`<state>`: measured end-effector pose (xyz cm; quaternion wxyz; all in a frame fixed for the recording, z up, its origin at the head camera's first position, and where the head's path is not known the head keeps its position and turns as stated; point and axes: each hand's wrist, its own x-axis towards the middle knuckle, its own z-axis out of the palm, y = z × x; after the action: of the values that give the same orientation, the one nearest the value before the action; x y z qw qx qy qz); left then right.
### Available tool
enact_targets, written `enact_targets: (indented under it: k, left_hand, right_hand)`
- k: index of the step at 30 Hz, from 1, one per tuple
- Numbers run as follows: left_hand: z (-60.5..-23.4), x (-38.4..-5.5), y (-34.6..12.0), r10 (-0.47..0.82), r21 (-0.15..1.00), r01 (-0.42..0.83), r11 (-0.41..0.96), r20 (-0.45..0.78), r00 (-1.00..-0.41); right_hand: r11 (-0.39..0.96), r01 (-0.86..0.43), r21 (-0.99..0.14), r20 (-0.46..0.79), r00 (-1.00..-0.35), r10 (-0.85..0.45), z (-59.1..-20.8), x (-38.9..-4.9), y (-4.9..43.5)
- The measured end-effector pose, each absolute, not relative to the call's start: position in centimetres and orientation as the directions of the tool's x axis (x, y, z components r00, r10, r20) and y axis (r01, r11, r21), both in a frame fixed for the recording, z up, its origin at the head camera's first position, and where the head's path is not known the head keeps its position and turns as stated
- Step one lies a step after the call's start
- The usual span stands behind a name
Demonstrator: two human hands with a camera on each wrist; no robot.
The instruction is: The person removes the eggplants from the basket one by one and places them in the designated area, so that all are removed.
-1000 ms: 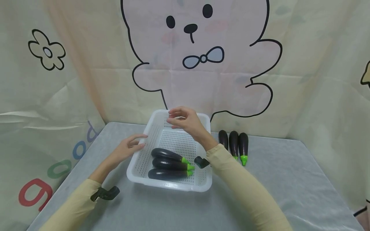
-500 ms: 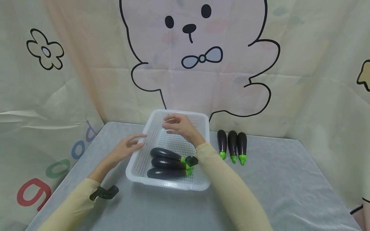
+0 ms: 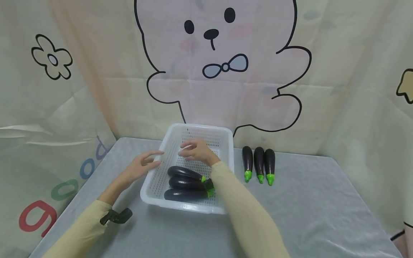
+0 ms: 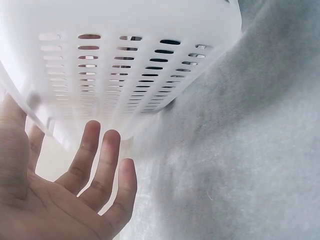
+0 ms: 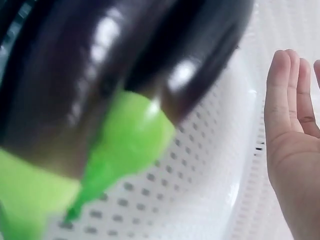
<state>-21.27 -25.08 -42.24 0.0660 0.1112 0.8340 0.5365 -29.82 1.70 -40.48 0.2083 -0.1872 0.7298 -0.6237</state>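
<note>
On table (image 3: 309, 200), blue-grey cloth with light creasing. At the far side, left of middle: white perforated basket (image 3: 180, 207). In its near half: dark eggplants (image 3: 185, 183), three, side by side, green caps to the right. Bare on the cloth, just right of the basket: second eggplant trio (image 3: 259, 161), lined up, caps toward the near edge.

Left hand (image 3: 139, 167) at the left rim, released, with loosely spread fingers. Right hand (image 3: 197, 150) over the basket, beyond the eggplants, also released, with slightly bent fingers.

Behind: cream fabric backdrop (image 3: 355, 118), creased, with large printed bear (image 3: 211, 93) in blue bow tie (image 3: 238, 63). Left panel: outlined flower (image 3: 52, 60) above coloured letters (image 3: 75, 184), reading "good". Far right: yellow star (image 3: 407, 86), cut off by the view.
</note>
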Motion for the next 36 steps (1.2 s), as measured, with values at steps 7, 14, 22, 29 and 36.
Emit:
enact_targets:
  k: [7,14,22,29,36]
  left_hand:
    - [-41.9,-20.9,-25.0,0.264,0.914,0.124,0.386,0.019,-0.964]
    - [-41.9,-20.8,-24.9,0.265,0.913,0.127,0.389,0.021,-0.964]
    - [-42.3,-21.1,-25.1,0.268,0.915,0.129,0.382,0.024,-0.963]
    - [-42.2,-21.3,-25.1,0.266,0.917,0.111,0.383,0.006,-0.964]
    - [-42.2,-21.3,-25.0,0.268,0.923,0.107,0.371,0.004,-0.963]
  right_hand:
    - [0.265,-0.076,-0.961,-0.097,-0.804,-0.586,-41.4,-29.3,1.0]
    - [0.410,-0.131,-0.903,-0.188,-0.736,-0.650,-41.8,-28.9,1.1]
    - [0.455,-0.115,-0.883,-0.251,-0.703,-0.665,-41.7,-28.7,0.6]
    - [0.478,-0.108,-0.872,-0.283,-0.685,-0.671,-41.6,-28.7,0.5]
    - [0.446,-0.157,-0.881,-0.213,-0.710,-0.671,-42.0,-28.9,0.8]
